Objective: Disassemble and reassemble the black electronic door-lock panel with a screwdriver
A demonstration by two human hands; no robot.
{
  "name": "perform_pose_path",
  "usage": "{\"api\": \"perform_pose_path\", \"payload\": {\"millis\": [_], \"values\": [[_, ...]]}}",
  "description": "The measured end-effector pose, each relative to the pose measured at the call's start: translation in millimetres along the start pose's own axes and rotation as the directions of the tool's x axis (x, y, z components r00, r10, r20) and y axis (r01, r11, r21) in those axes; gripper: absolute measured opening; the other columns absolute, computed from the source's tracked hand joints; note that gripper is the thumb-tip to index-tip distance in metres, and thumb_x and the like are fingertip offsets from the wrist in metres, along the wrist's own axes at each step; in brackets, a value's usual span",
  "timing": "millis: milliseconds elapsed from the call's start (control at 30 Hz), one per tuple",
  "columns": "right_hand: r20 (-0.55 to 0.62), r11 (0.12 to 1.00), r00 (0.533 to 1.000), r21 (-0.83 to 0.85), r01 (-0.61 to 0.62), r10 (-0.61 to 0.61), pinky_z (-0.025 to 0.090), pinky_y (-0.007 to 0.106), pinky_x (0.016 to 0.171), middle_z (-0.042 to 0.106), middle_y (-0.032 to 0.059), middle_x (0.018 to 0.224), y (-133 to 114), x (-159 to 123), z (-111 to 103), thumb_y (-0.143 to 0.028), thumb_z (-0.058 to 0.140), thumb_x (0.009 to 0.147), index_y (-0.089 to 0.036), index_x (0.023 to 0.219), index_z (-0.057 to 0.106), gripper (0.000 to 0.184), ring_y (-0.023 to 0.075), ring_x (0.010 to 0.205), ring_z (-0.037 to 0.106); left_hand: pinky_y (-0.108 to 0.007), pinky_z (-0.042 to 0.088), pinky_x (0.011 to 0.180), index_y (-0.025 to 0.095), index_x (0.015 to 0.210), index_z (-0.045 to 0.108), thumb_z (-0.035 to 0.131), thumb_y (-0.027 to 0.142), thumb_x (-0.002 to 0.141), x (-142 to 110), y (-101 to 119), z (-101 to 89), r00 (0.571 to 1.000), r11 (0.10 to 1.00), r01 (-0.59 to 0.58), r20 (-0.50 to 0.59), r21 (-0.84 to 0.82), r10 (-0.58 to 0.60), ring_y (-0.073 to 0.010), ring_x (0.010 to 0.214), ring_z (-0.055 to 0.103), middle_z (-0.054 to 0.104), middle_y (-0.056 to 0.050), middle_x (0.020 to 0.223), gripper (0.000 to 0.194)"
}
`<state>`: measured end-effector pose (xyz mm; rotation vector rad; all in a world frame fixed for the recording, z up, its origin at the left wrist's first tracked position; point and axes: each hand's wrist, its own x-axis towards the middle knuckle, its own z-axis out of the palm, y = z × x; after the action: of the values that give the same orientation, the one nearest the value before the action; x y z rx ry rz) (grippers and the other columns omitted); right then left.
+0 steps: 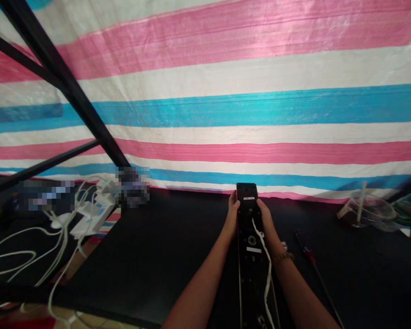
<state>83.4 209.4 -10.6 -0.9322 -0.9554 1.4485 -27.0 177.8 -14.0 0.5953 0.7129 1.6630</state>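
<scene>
The device [245, 265], long and black, is between the 2 hands; its long axis runs away from the person's body, toward the striped sheet [226, 109], and its near end goes out of view at the bottom. The left hand [232, 211] is closed around the left edge, with the thumb on the upper face; the right hand [265, 215] grips the right edge in the same manner, almost opposite; so neither hand is clearly nearer to it. Both hold it close to the far end; the fingers underneath are hidden, and I cannot tell if the device touches the tabletop [157, 242] or is above it.

A white cable [268, 269] comes from its upper face and goes down along the right side, between the forearms; to the right of the right arm lies a thin dark rod [318, 269], and farther, a clear cup [358, 210] with a straw.

The device carries 2 white labels [254, 250]; their writing is too small to read; the white box [95, 217] at left shows blue print, also not readable.
</scene>
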Motion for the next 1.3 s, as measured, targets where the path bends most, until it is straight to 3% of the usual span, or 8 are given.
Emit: {"api": "perform_pose_path", "payload": {"millis": [100, 233, 433, 667, 1033, 1300], "values": [[-0.013, 0.999, 1.000, -0.024, -0.025, 0.024, 0.055, 0.035, 0.078, 0.075, 0.0046, 0.081, 5, 5, -2, -0.058, 0.067, 0.071, -0.018, 0.085, 0.073, 0.042, 0.0255, 0.087, 0.070, -0.041, 0.044, 0.106, 0.028, 0.148, 0.040, 0.068, 0.042, 0.083, 1, 1, -0.8, 1.000, 1.000, -0.002, 0.005, 0.029, 0.002, -0.0273, 0.126, 0.058, 0.058, -0.009, 0.141, 0.072], [-0.049, 0.996, 0.999, -0.083, -0.009, 0.005, 0.054, 0.037, 0.087, 0.077, 0.0063, 0.091, 9, 12, -5, -0.054, 0.069, 0.070, -0.018, 0.083, 0.074, 0.039, 0.0267, 0.096, 0.069, -0.038, 0.035, 0.115, 0.025, 0.137, 0.056, 0.070, 0.040, 0.081, 5, 1, -3.2, 0.997, 0.991, -0.063, -0.045, 0.118, 0.069, -0.0278, 0.140, 0.045, 0.049, -0.007, 0.151, 0.059], [-0.122, 0.994, 0.990, -0.093, 0.053, -0.064, 0.049, 0.039, 0.100, 0.072, 0.0076, 0.119, 8, 8, -2, -0.048, 0.071, 0.072, -0.020, 0.112, 0.073, 0.049, 0.0279, 0.118, 0.062, -0.041, 0.036, 0.115, 0.023, 0.136, 0.057, 0.067, 0.041, 0.085, 4, 5, -1.8, 0.997, 0.993, 0.013, -0.073, 0.117, -0.004, -0.0279, 0.133, 0.052, 0.057, -0.009, 0.144, 0.055], [-0.068, 0.983, 0.993, -0.165, 0.085, -0.098, 0.036, 0.045, 0.112, 0.072, 0.0071, 0.122, 16, 18, -12, -0.046, 0.063, 0.069, -0.019, 0.112, 0.074, 0.052, 0.0301, 0.127, 0.056, -0.038, 0.036, 0.114, 0.022, 0.134, 0.060, 0.067, 0.038, 0.085, 2, 8, 2.9, 0.998, 0.997, 0.009, -0.070, 0.077, -0.003, -0.0267, 0.136, 0.049, 0.054, -0.009, 0.146, 0.051], [-0.082, 0.979, 0.992, -0.188, 0.075, -0.092, 0.039, 0.042, 0.108, 0.075, 0.0069, 0.114, 19, 22, -14, -0.038, 0.062, 0.065, -0.021, 0.096, 0.078, 0.038, 0.0298, 0.121, 0.060, -0.037, 0.037, 0.113, 0.020, 0.132, 0.062, 0.063, 0.029, 0.087, 9, 3, -2.9, 0.988, 0.992, 0.050, -0.149, 0.113, -0.033, -0.0256, 0.132, 0.054, 0.058, -0.009, 0.143, 0.045], [-0.101, 0.981, 0.991, -0.182, 0.064, -0.084, 0.044, 0.040, 0.101, 0.074, 0.0076, 0.114, 18, 20, -12, -0.037, 0.062, 0.066, -0.021, 0.100, 0.076, 0.040, 0.0290, 0.115, 0.062, -0.036, 0.037, 0.112, 0.022, 0.126, 0.064, 0.065, 0.029, 0.085, 7, 4, -2.4, 0.988, 0.992, 0.033, -0.155, 0.120, -0.014, -0.0250, 0.133, 0.052, 0.059, -0.008, 0.141, 0.042]]}}
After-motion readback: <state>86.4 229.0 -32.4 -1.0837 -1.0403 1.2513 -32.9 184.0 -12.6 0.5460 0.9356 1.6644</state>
